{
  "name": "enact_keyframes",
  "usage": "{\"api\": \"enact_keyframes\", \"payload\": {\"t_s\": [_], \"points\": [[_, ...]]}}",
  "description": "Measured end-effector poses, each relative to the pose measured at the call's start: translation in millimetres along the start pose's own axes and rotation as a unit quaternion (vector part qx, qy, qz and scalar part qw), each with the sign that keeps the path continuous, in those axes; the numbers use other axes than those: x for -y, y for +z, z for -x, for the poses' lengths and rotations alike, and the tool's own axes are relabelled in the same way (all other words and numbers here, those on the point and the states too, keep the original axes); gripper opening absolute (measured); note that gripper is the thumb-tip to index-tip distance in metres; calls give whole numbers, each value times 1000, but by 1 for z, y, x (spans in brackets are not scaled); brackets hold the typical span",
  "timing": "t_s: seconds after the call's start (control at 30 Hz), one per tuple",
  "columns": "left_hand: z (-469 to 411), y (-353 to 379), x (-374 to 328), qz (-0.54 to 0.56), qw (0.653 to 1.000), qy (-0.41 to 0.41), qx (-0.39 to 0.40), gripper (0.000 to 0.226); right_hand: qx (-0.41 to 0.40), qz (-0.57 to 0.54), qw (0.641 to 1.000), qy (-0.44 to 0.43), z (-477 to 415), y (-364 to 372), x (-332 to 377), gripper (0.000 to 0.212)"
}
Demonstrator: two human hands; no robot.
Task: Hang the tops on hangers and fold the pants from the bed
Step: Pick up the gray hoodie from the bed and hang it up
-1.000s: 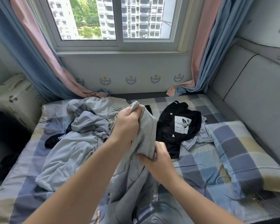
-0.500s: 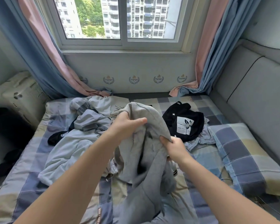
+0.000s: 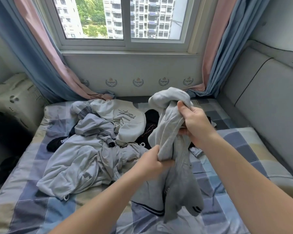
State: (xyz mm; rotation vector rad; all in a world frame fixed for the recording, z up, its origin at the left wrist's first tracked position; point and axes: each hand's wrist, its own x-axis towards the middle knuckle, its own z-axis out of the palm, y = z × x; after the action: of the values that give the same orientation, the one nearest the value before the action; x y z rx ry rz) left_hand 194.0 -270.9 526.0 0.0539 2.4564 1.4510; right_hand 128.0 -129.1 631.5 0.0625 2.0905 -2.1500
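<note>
Held clear above blue-and-cream checked bedsheet [image 3: 29, 200]: soft grey knit garment with striped cuff [image 3: 179, 183]. Clamped at its lower bunch by left hand [image 3: 150, 160], gripped at its top fold by right hand [image 3: 195, 123]. Bunched; top or pants, cannot tell. Best to find hem or waistband first, then spread both grips apart and shake out.

Just left, on bed: heap of pale grey crumpled clothes [image 3: 78, 159], white hoodie with black scribble print [image 3: 125, 119], black garment [image 3: 150, 115] partly under it. No hanger in view. Likely snag on heap if lowered there.
</note>
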Motion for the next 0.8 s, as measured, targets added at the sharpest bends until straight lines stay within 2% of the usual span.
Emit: {"api": "enact_keyframes", "payload": {"t_s": [0.03,0.13,0.27,0.33,0.4,0.47,0.57,0.63,0.7,0.73,0.8], "points": [[-3,-1,1,14,999,24,-35,18,1,-18,1000,-6,1,0,3,34],[-11,-14,0,66,989,69,-114,31,0,-38,999,-17,3,-6,2,28],[-17,-43,-3,129,971,89,-183,30,35,18,998,-39,11,-19,-18,10],[-17,-53,-8,170,961,87,-198,27,41,72,995,-62,16,-24,-32,10],[-19,-59,-15,202,955,85,-199,23,52,158,982,-86,23,-24,-48,22],[-19,-59,-24,204,955,93,-192,25,77,202,973,-75,32,-21,-63,40],[-14,-53,-39,218,954,89,-183,32,126,228,965,-23,46,-13,-92,86],[-11,-52,-47,251,947,74,-185,32,130,249,960,10,52,-5,-109,117],[-11,-55,-53,276,943,55,-178,26,107,266,957,33,53,3,-120,127],[-11,-55,-56,286,942,48,-171,24,97,265,959,31,53,6,-124,121],[-10,-56,-63,300,939,37,-167,24,83,244,966,3,46,10,-129,77]]}}
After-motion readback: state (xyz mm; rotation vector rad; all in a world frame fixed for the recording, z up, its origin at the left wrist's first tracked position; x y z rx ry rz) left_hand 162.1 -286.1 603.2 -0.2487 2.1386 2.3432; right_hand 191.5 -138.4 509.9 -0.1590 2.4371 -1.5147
